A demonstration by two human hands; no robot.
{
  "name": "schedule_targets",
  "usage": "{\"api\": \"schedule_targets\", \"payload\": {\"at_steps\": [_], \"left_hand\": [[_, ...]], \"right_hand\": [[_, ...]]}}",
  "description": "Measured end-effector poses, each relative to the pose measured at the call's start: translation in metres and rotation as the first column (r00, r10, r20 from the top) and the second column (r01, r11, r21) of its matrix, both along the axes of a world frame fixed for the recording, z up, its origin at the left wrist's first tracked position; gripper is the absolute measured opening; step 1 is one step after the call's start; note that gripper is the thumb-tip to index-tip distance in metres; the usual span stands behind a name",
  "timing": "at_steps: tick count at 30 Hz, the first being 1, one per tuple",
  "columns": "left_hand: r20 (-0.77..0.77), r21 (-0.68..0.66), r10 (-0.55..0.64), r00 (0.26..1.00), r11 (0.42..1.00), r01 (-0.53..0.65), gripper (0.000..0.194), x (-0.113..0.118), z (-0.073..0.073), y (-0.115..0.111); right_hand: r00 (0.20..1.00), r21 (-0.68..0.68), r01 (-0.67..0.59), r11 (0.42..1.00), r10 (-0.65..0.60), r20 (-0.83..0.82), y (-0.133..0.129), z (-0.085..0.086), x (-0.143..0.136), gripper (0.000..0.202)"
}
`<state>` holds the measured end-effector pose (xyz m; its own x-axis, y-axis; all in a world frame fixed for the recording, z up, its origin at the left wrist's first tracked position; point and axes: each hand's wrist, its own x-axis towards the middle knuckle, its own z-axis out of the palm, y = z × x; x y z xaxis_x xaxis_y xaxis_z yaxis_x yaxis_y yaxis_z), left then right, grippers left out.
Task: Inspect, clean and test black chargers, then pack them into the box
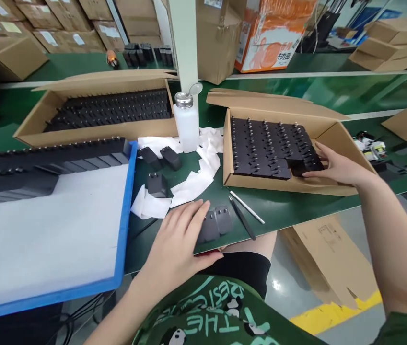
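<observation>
Black pronged blocks (273, 146) stand prongs-up in rows inside the open carton (253, 181) at the right of centre, an arrangement that presumably protects the pins and simplifies counting. The right hand (336, 165) reaches into the carton's right part, thumb and fingers part-closed at the end of the front row, beside a dark gap. Whether a block is pinched between them cannot be told. The left hand (178, 235) lies palm down at lower centre, thumb spread, gripping nothing visible. Its fingertips are at a small front group (215, 223) of blocks; contact is unclear.

Tweezers (242, 218) and a white pen-like tool (247, 206) lie just right of that group, probably for easy reach. White wipes (198, 179) are spread around the bottle (187, 124), probably for cleaning. At left, the blue-rimmed tray (124, 215) carries more blocks on a pale base.

Markings: the orange-and-white box (271, 38), upper right of centre, shows 牛肉面 (beef noodles). The green shirt (232, 311) reads "THE"; its other lettering is only partly legible.
</observation>
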<state>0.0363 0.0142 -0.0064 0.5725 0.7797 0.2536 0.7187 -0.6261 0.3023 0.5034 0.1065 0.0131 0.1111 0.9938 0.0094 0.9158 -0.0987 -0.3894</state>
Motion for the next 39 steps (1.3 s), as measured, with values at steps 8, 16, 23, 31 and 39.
{"api": "schedule_targets", "payload": {"at_steps": [8, 16, 23, 31, 39], "left_hand": [[0.0, -0.051, 0.017, 1.0, 0.999, -0.017, 0.069, 0.041, -0.008, 0.013], [0.722, -0.686, 0.642, 0.256, 0.713, 0.147, 0.064, -0.008, -0.005, 0.015], [0.542, -0.632, 0.84, -0.028, 0.43, 0.645, 0.068, -0.01, -0.006, 0.009], [0.499, -0.498, 0.866, -0.043, 0.327, 0.803, 0.063, -0.002, -0.005, -0.002], [0.505, -0.467, 0.862, -0.04, 0.312, 0.828, 0.062, -0.012, -0.009, -0.017]], "right_hand": [[0.998, 0.464, 0.058, 0.884, -0.046, -0.036, -0.062, 0.012, -0.087, 0.107], [0.758, 0.558, 0.365, 0.745, 0.11, -0.643, -0.142, -0.001, -0.213, 0.062], [0.785, 0.478, 0.045, 0.877, 0.264, -0.56, -0.145, -0.016, -0.25, 0.06], [0.782, 0.567, -0.493, 0.66, 0.622, -0.045, -0.138, 0.0, -0.281, 0.064], [0.769, 0.549, -0.617, 0.563, 0.578, 0.272, -0.119, 0.004, -0.273, 0.055]]}}
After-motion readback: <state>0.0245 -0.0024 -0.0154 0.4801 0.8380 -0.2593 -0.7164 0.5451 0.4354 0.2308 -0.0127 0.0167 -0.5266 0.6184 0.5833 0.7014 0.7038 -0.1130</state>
